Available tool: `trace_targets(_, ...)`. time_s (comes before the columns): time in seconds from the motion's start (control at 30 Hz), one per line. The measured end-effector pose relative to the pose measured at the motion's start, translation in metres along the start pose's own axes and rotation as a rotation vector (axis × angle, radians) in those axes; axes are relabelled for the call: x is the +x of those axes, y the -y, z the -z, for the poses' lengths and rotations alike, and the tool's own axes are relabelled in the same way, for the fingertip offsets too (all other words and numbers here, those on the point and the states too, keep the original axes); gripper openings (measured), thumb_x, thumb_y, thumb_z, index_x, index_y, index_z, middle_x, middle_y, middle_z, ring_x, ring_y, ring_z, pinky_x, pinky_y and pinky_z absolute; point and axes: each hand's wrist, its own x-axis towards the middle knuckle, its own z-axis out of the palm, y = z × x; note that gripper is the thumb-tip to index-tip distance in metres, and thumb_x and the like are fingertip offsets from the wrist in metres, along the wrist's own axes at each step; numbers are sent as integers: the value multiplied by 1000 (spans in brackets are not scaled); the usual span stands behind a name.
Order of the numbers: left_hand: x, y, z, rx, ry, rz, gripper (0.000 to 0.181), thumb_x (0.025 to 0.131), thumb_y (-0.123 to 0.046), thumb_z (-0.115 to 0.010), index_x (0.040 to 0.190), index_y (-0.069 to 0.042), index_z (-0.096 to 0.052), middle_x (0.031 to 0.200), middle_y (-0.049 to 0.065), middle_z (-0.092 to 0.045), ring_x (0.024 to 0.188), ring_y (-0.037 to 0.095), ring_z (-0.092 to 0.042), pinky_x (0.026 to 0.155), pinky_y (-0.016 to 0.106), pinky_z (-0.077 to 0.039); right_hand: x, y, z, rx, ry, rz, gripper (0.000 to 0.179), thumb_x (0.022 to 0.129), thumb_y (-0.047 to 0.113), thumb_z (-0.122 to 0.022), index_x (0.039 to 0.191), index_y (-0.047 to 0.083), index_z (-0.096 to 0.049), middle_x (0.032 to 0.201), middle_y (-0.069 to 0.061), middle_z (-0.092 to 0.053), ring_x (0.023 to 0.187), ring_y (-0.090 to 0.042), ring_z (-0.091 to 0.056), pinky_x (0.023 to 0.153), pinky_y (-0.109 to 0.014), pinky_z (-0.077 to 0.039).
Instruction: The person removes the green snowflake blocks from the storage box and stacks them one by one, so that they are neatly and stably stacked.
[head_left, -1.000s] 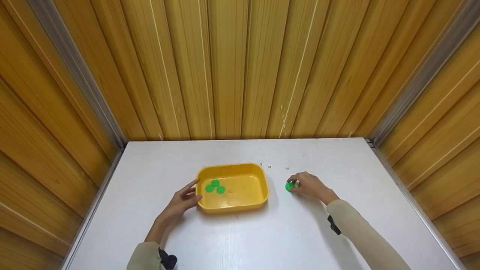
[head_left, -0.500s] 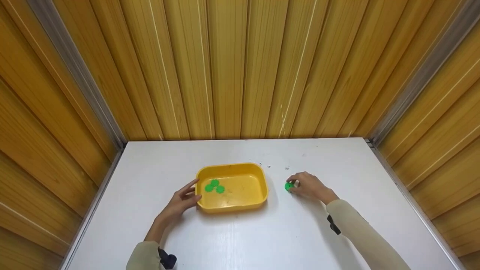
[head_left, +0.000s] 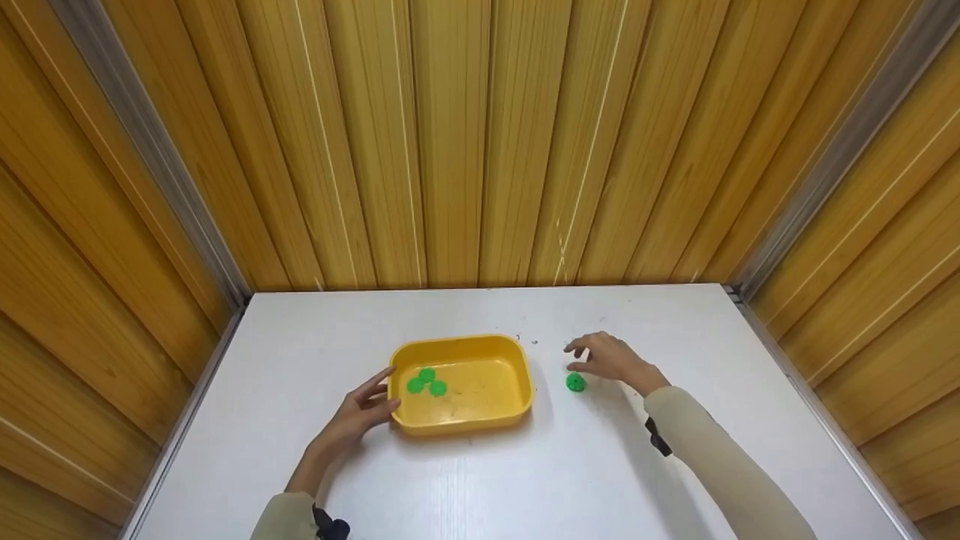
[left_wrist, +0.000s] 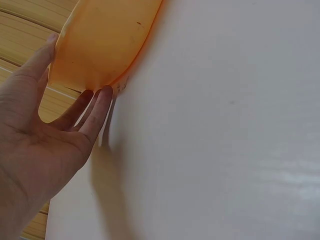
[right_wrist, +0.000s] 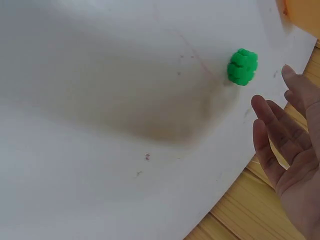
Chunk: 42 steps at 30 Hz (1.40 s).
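Observation:
A yellow plastic tray (head_left: 465,427) stands on the white table, three flat green notched discs (head_left: 437,388) lying in its left part. My left hand (head_left: 352,420) holds the tray's left end, its thumb at the rim and other fingers low on the outer wall in the left wrist view. Right of the tray, a small green cluster of notched discs (head_left: 575,382) rests on the tabletop. Just beyond it, my right hand (head_left: 611,358) hovers with thumb and fingers spread apart. In the right wrist view a gap shows between the fingertips and the green cluster (right_wrist: 242,67).
The white table (head_left: 480,487) ends at yellow wood-patterned panels (head_left: 450,150) at the back, with more panels along both sides. Small dark marks (head_left: 534,342) dot the surface behind the tray.
My right hand has let go of the green cluster and moved up and away from it; the cluster stays on the table. My left hand keeps its place at the tray. The head view has tilted slightly.

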Motion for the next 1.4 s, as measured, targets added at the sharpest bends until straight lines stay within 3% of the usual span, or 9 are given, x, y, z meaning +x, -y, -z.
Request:
trace_targets(0.23, 5, 1, -1, 6, -4, -19, 73, 98, -24, -70, 161, -17, -33, 156, 30, -38, 133, 34, -57, 100, 33, -59, 28, 30, 25, 28, -13, 92, 29, 95, 20, -74, 118, 3, -74, 104, -15, -77, 87, -24, -73, 74, -34, -64)
trace_targets(0.4, 4, 1, 0, 15, -28, -22, 73, 99, -25, -69, 161, -16, -33, 157, 30, -38, 134, 36, -56, 102, 35, -58, 58, 59, 24, 44, 8, 136, 28, 96, 21, -72, 118, 4, -75, 104, -14, -77, 87, -23, -73, 76, -31, -64)
trace_targets(0.6, 0, 2, -1, 10, -17, -29, 72, 100, -24, -67, 162, -15, -31, 158, 30, -36, 135, 37, -55, 104, 35, -57, 94, 103, 5, 33, 74, 207, 32, 98, 25, -70, 119, 2, -74, 104, -13, -78, 86, -20, -72, 77, -30, -63)
trace_targets(0.8, 1, 1, -5, 3, -15, -48, 72, 100, -24, -68, 161, -16, -32, 157, 29, -38, 134, 36, -57, 102, 34, -58, 110, 133, -17, 54, 121, 201, 32, 97, 26, -72, 118, 2, -75, 104, -12, -78, 83, -17, -71, 77, -29, -62)
trace_targets(0.97, -1, 3, -9, -5, 5, -57, 73, 100, -23, -67, 162, -14, -30, 158, 31, -37, 135, 39, -56, 100, 32, -58, 117, 151, -39, 42, 179, 174, 34, 97, 28, -72, 122, 5, -74, 104, -10, -78, 82, -15, -72, 77, -27, -61)
trace_targets(1.2, -6, 5, -13, -6, 13, -61, 73, 100, -23, -67, 162, -14, -29, 157, 32, -36, 134, 40, -56, 99, 29, -59, 117, 171, -70, -63, 237, 172, 37, 99, 28, -69, 134, 15, -68, 119, -5, -74, 104, -17, -65, 96, -31, -57)
trace_targets(1.4, -9, 6, -16, -17, 16, -51, 72, 101, -24, -66, 162, -15, -29, 158, 32, -36, 135, 40, -56, 100, 31, -59, 116, 178, -91, -148, 216, 192, 38, 97, 27, -71, 135, 19, -68, 120, -2, -76, 92, -12, -68, 94, -29, -60)
